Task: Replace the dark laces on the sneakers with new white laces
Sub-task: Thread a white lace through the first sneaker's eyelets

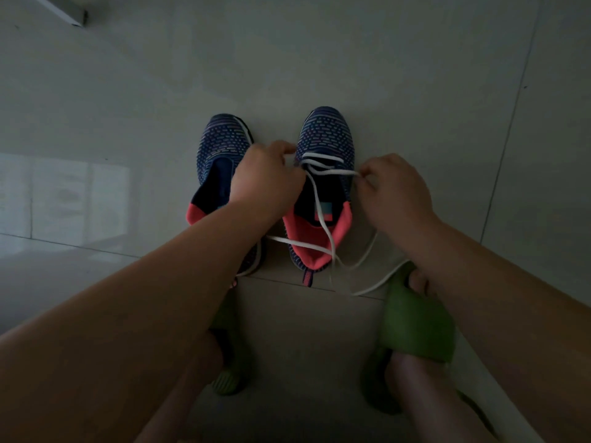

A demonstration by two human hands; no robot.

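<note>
The right hand (395, 190) pinches the flat white lace (323, 203) at an eyelet of the right sneaker (323, 174). The left hand (267, 177) curls at the opposite eyelets, apparently gripping lace. Beside this sneaker, the left sneaker (217, 167) sits unlaced. Both are stretchy patterned knit with coral collars. Loose tails trail toward a green slipper (415, 321); uneven pulling could skew the lacing.

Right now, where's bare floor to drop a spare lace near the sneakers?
Free: grey tiled floor beyond both toes, and the tiles left of the unlaced blue knit sneaker. Crowded: around the half-laced sneaker, where both hands work and white lace tails trail to the green slipper.
</note>
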